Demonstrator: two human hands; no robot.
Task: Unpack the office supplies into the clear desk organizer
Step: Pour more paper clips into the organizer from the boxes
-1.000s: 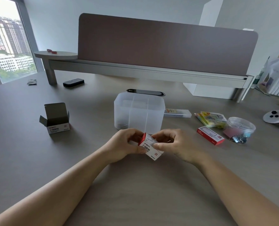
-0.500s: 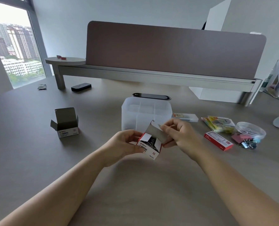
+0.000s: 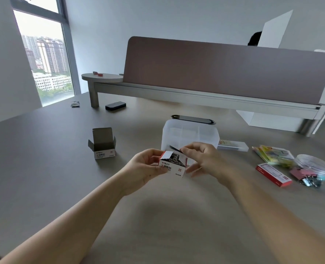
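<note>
While a window showing city towers fills the far left, a person seated at a grey desk point(image 3: 43, 159) works open a small box of paper clips point(image 3: 174, 166) just in front of the clear desk organizer point(image 3: 190, 137). Farthest left of the organizer, near the window, lies a small crumpled wrapper point(image 3: 75, 104), then a flat black case point(image 3: 115, 106) beside the leg of a raised shelf. Nearer, to the organizer's left, an empty carton point(image 3: 103, 145) stands with its flaps up. The left hand point(image 3: 142, 168) grips the paper clip box from its left side, thumb curled across the printed front and fingers wrapped behind. Silver clips show through the open top. The right hand point(image 3: 201, 159) pinches the box's raised lid flap between thumb and forefinger, its other fingers loosely curled below; the flap tip overlaps the organizer's front wall in this view. Behind the organizer sits a dark oval cable port point(image 3: 193, 119), and beyond it a brown desk divider point(image 3: 224, 71). Touching the organizer's right side lies a slim translucent case point(image 3: 233, 145). Further right of the organizer are a packet of coloured sticky notes point(image 3: 273, 155), a red staple box point(image 3: 273, 174), and a clear round tub point(image 3: 313, 165) tipped on its side, binder clips spilling from it.
</note>
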